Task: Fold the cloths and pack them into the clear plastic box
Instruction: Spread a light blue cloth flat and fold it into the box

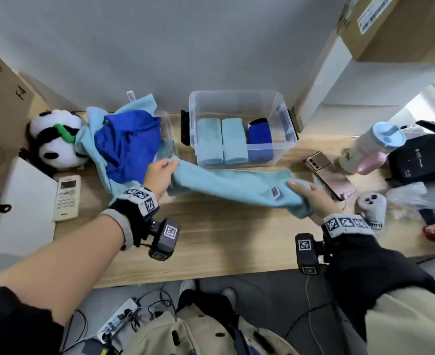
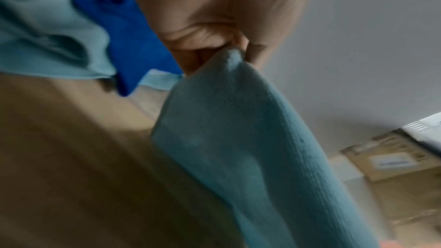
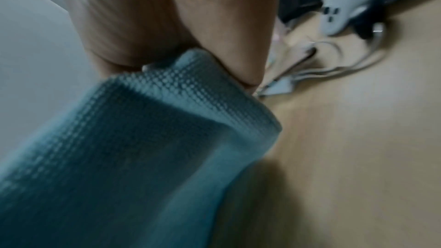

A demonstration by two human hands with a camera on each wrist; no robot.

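The light-blue cloth (image 1: 226, 187) is a matt waffle weave, its ribbed texture plain in both wrist views. The surface (image 1: 211, 242) is pale wood grain with a dull sheen. At twelve o'clock the clear plastic box (image 1: 239, 103) is smooth and glossy. At ten o'clock the dark-blue cloth (image 1: 129, 142) looks soft and matt; the panda toy (image 1: 55, 139) is plush.

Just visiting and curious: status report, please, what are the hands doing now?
Left hand and right hand each pinch an end of the light blue cloth, stretched above the table. Clear box holds three folded cloths. Phone lies beside the right hand.
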